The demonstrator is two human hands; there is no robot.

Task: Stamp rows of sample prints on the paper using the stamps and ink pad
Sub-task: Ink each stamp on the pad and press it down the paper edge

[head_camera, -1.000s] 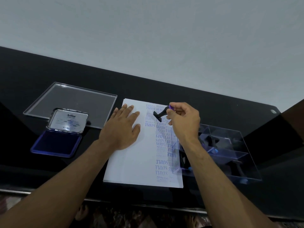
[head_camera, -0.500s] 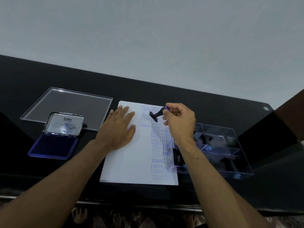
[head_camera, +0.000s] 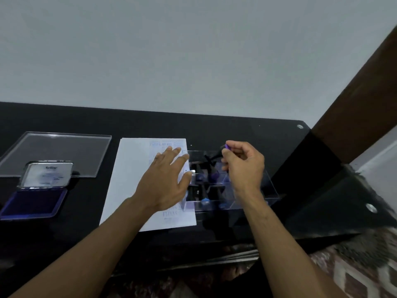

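Observation:
A white paper (head_camera: 129, 179) lies on the black table, with blue sample prints in a column down its right side. My left hand (head_camera: 165, 181) lies over the paper's right part with fingers spread and straight. My right hand (head_camera: 242, 166) pinches a black stamp (head_camera: 214, 157) with a purple top and holds it above the clear stamp box (head_camera: 268, 190) to the right of the paper. Several dark stamps stand inside that box. The open ink pad (head_camera: 34, 203), blue with a silver lid, sits at the left.
A clear plastic lid (head_camera: 64, 151) lies flat behind the ink pad. The black table (head_camera: 236, 127) ends at a grey wall behind. A brown wooden post (head_camera: 365, 104) rises at the right. Patterned fabric shows below the table's front edge.
My right hand carried the stamp off the paper to the right, over the clear box. My left hand slid right across the paper. The camera view swung to the right.

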